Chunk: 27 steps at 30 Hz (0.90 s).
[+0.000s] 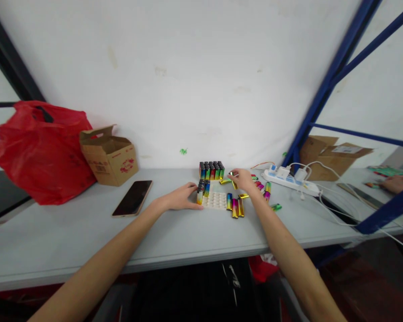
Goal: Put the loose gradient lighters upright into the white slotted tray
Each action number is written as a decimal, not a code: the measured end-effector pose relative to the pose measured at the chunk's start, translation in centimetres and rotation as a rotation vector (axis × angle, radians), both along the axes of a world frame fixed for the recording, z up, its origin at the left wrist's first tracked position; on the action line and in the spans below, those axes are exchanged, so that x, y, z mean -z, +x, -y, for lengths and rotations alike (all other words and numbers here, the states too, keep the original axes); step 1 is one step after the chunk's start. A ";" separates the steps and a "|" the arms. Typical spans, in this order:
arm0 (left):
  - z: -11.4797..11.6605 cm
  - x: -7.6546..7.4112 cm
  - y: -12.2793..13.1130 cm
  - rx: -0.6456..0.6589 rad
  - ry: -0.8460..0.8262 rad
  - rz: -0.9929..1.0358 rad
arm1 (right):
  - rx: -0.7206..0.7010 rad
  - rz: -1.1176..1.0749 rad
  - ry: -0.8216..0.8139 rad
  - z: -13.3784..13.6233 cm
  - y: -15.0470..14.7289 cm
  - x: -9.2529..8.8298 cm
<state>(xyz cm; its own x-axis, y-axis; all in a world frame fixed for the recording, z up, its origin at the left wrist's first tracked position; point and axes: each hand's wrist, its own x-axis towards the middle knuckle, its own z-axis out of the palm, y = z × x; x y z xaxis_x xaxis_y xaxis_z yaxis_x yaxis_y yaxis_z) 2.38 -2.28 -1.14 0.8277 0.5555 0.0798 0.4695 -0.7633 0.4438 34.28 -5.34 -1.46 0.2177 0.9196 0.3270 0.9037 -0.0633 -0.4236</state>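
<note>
1. Gold battery in the right hand, thumb and fingers narrow around it, near the far right corner of the white tray
2. Left hand at the tray's left end, thumb and fingers spread wide, just beside the standing batteries; touching or slightly apart, cannot tell
3. Round hollows across the tray, with dark-topped batteries upright along its left side
4. Just behind the tray, a tight block of upright batteries, lined up in rows
5. Right of the tray, loose batteries in gold, pink, blue and green, some partly hidden by the right forearm
6. On the grey table, left of the left hand, a dark-screened phone; farther back, an open cardboard box beside a red plastic bag
7. Beyond the loose batteries, a white power strip with plugs
8. Farthest right, a blue metal frame and another person's hand
</note>
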 end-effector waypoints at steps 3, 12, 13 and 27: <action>0.0 0.0 0.1 0.002 -0.005 0.014 | -0.109 -0.389 0.121 -0.3 -0.6 -0.4; -0.1 0.2 0.0 -0.001 0.009 0.017 | -0.460 -1.106 0.168 1.2 -4.8 -1.6; -0.1 0.2 0.0 0.004 0.012 0.020 | -0.477 -1.144 0.157 1.4 -5.1 -1.7; 0.2 0.0 0.0 -0.001 -0.006 0.006 | -0.295 -0.504 0.319 1.9 -7.0 -1.5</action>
